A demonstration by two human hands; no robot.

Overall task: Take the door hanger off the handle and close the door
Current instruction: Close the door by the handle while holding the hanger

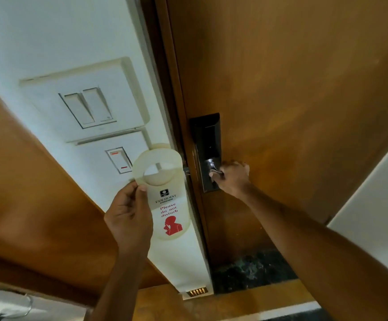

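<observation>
My left hand [129, 218] holds a cream door hanger [165, 205] by its left edge, off the handle, in front of the white wall. It has a round hole at the top and red "Please do not disturb" lettering with a red figure. My right hand [232, 178] is closed around the metal lever handle [213, 169] on a dark lock plate [208, 144] of the brown wooden door [292, 89]. The door lies close against its frame [176, 100]; a latch bolt shows in the narrow gap.
White switch panels [88, 105] sit on the wall left of the frame, with a single rocker switch [118, 161] below. Brown wood panelling [26, 181] runs lower left. A dark marble floor strip [250, 272] lies at the door's foot. A white surface [378, 193] stands at right.
</observation>
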